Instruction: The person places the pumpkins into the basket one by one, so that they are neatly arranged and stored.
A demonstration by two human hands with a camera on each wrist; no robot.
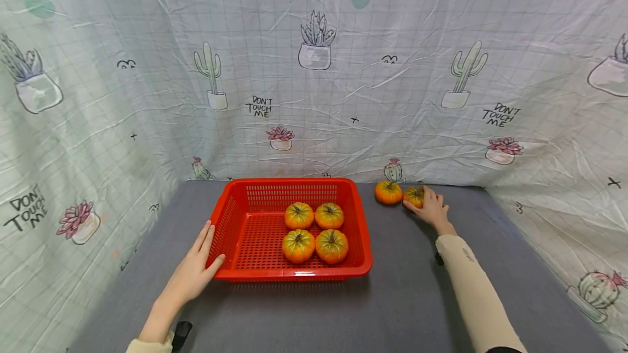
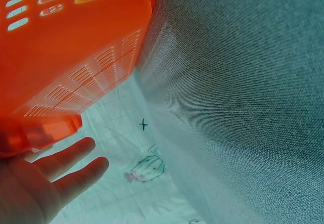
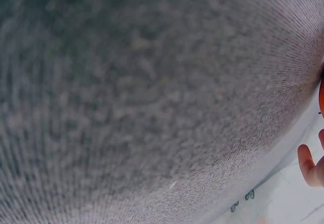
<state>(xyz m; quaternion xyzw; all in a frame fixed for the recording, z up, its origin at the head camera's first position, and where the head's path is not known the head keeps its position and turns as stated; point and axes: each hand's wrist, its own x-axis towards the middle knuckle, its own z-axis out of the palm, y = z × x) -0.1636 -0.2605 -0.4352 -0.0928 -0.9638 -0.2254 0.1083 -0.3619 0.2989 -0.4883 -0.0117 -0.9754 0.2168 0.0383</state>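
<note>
1. The gripped pumpkin (image 1: 413, 196) sits on the grey table (image 1: 392, 298), right of the frame's centre, near the table's back edge; it is round, with no clear long axis.
2. The right hand (image 1: 433, 208) is at it, coming from the lower right: thumb and forefinger pinch it, the other fingers spread to the right. In the right wrist view only a sliver of orange and some fingertips show, at the right edge.
3. Just left of it is a loose pumpkin (image 1: 388, 193), between it and the basket.
4. The red basket (image 1: 294, 274) lies farther left, its long axis running left to right.
5. Inside, right of its middle, are four pumpkins in two rows: back-left pumpkin (image 1: 299, 215), back-right pumpkin (image 1: 329, 216), front-left pumpkin (image 1: 298, 246), front-right pumpkin (image 1: 331, 247). The basket's left part shows bare mesh.
6. The left hand (image 1: 193, 270), lower left, rests open on the basket's left side, fingers straight; it is well apart from the gripped pumpkin.
7. Behind hangs a pale cloth (image 1: 353, 146) with cactus drawings.
</note>
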